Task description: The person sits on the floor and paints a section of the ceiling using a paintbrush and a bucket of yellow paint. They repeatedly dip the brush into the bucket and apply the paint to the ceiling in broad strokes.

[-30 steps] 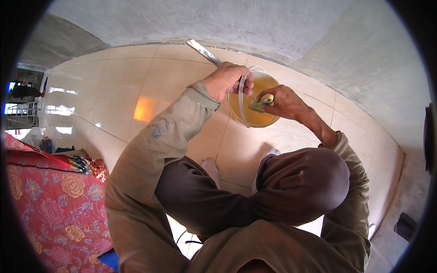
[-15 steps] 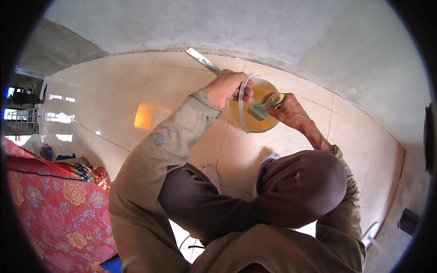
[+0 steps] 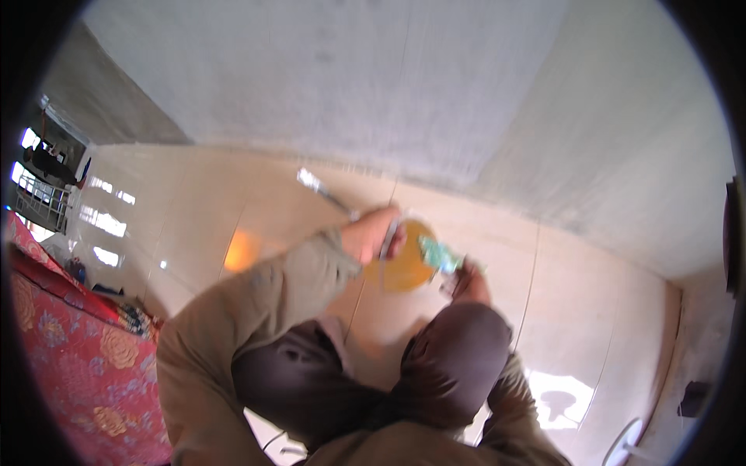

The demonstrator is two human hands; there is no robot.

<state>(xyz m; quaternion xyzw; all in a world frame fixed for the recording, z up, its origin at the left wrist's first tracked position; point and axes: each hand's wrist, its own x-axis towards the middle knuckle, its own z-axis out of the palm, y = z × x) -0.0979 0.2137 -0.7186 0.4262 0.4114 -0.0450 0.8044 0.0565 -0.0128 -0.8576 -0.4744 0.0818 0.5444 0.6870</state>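
Below the wall, a small plastic bucket (image 3: pixel 400 289) of yellowish liquid (image 3: pixel 416 235) is held over the floor tiles, in front of my knees. My left hand (image 3: pixel 376 234) is closed at its left side, fingers curled by the pale bail handle (image 3: pixel 382 269). A long, flat-ended tool (image 3: pixel 326 194) with a shiny tip juts from that same hand toward the wall. In my right hand (image 3: pixel 471 284), fingers closed, is a brush (image 3: pixel 440 255) with green bristles, which lie over the bucket's right rim. Motion blurs the brush and fingertips.
A bare grey plaster wall (image 3: pixel 350 85) rises just beyond the bucket. Glossy cream tiles (image 3: pixel 194 206) cover the floor. Red flowered fabric (image 3: pixel 85 365) lies at lower left. A round white object on a stem (image 3: pixel 623 443) stands at lower right, near a dark item (image 3: pixel 697 398).
The brush has moved from over the liquid to the bucket's right rim, its bristles now turned toward the bucket. My view has tilted up, showing more wall. My left hand keeps its hold.
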